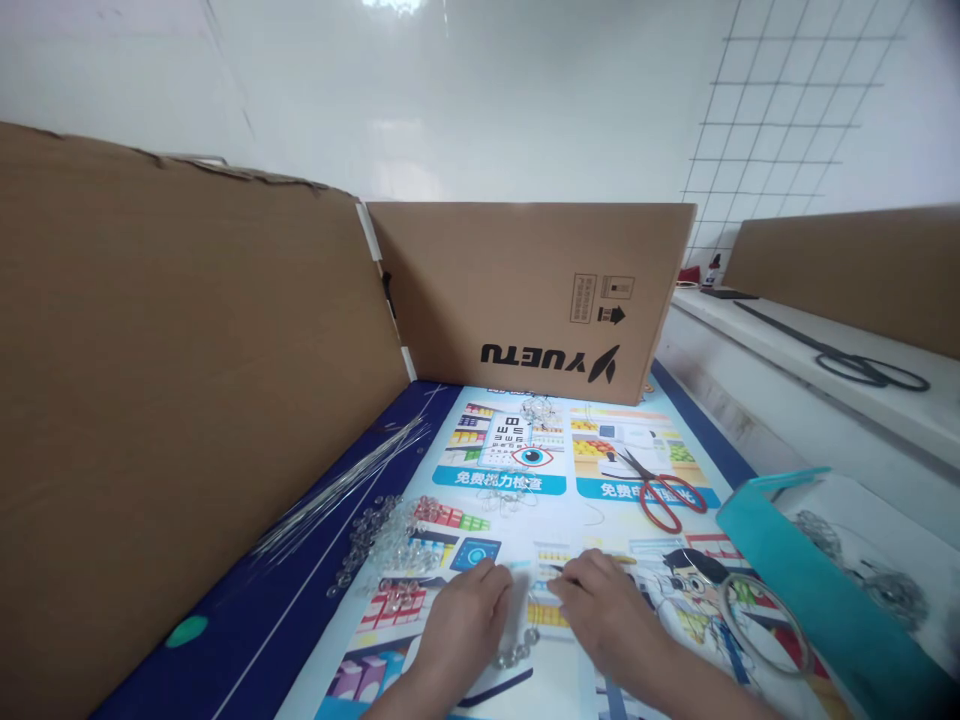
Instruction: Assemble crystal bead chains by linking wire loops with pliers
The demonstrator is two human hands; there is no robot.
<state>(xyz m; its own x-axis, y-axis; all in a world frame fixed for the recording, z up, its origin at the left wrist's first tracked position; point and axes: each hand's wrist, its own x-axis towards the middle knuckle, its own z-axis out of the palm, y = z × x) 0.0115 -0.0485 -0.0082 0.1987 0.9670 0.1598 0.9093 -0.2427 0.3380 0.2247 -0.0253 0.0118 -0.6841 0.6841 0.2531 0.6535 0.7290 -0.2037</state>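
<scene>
**beadfan:** so where are the hands here? I'm using the colourful printed poster mat (600,440) on the table as my reference.

**wirewrap:** Both sit at the near edge of the mat, almost touching. The left hand (465,612) is curled with its fingertips pinched on the short string of clear round glass beads (516,652), which curves right under and between the two hands. The right hand (609,610) is curled too and seems to be pinching something thin near a small dark bit, but honestly I can't tell what it grips.

**beadfan:** and the loose stuff?

**wirewrap:** A scattered pile of clear glass beads (379,545) lies on the mat's left side, just beyond the left hand. The bundle of thin silver wires (345,480) is off the mat's left edge, on the blue cloth. Red-handled scissors (660,490) lie on the mat's right half, beyond the right hand. A thin clear ring (757,625) rests at the mat's right edge, near the teal box (810,590). A brown cardboard box (525,290) stands at the far end.
</scene>
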